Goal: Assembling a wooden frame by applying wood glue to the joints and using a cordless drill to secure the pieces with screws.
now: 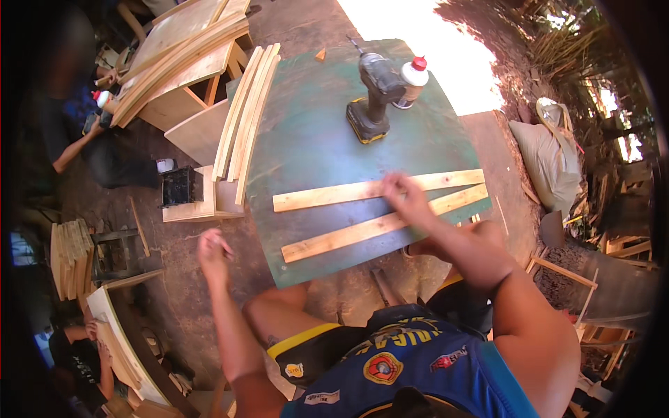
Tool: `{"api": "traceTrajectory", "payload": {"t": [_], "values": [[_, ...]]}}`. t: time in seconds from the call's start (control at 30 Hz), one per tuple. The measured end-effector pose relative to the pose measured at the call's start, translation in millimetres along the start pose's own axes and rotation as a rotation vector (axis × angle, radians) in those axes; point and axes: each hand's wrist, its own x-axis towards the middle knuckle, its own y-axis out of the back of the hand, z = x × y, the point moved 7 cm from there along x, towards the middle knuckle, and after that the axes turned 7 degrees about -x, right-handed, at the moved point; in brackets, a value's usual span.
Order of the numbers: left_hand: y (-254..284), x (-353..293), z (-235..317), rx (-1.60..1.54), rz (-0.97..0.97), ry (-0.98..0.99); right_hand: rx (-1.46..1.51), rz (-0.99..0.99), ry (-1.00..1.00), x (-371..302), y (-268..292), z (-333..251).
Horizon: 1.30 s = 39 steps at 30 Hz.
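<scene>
Two pale wooden slats lie on a green tabletop [306, 160]: a far slat [327, 195] and a near slat [334, 239], closer together at their right ends. My right hand [404, 197] is over the far slat, its fingers smeared by motion; whether they touch the wood I cannot tell. Off the table's left edge, my left hand [214, 251] hangs in the air with its fingers curled in; anything within them is hidden. Farther back on the table a cordless drill [375, 97] stands upright beside a white glue bottle [412, 82] with a red cap.
Several long slats [245, 118] rest left of the table, near a wooden box [209, 202] bearing a black tray [182, 187]. At the far left a person [77, 132] holds a drill by curved boards. Another person [80, 355] handles a panel. A sack [554, 164] stands right.
</scene>
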Motion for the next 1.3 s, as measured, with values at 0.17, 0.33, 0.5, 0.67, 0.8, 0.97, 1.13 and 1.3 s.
{"api": "traceTrajectory", "payload": {"t": [0.17,0.33,0.5,0.67,0.8,0.97,1.13,1.3], "values": [[-72.2,-149.6,-11.1,-0.297,0.071,0.392,0.001,0.672,-0.092,151.6,146.9,38.3],[-131.1,-213.5,-13.1,-0.364,0.026,0.494,0.01,0.21,0.091,236.5,142.4,44.4],[-157.5,-235.8,-0.7,-0.292,-0.022,0.431,-0.049,0.443,0.009,176.5,160.1,8.7],[-185.4,-233.9,6.7,-0.258,-0.133,0.303,-0.228,0.671,0.452,-31.1,222.7,-74.4],[-234.2,-241.9,17.1,-0.307,-0.295,0.249,0.143,0.415,0.119,-143.5,147.9,-50.4],[-282.7,-273.5,75.8,0.208,-0.432,-0.629,0.455,0.127,0.064,-197.8,67.3,-34.3],[-281.5,-273.3,39.5,0.069,-0.558,-0.043,0.504,0.07,0.06,-204.6,51.8,-71.3],[-273.2,-271.6,39.5,-0.435,-0.436,0.412,-0.398,-0.086,0.819,-216.5,68.7,-133.8]]}}
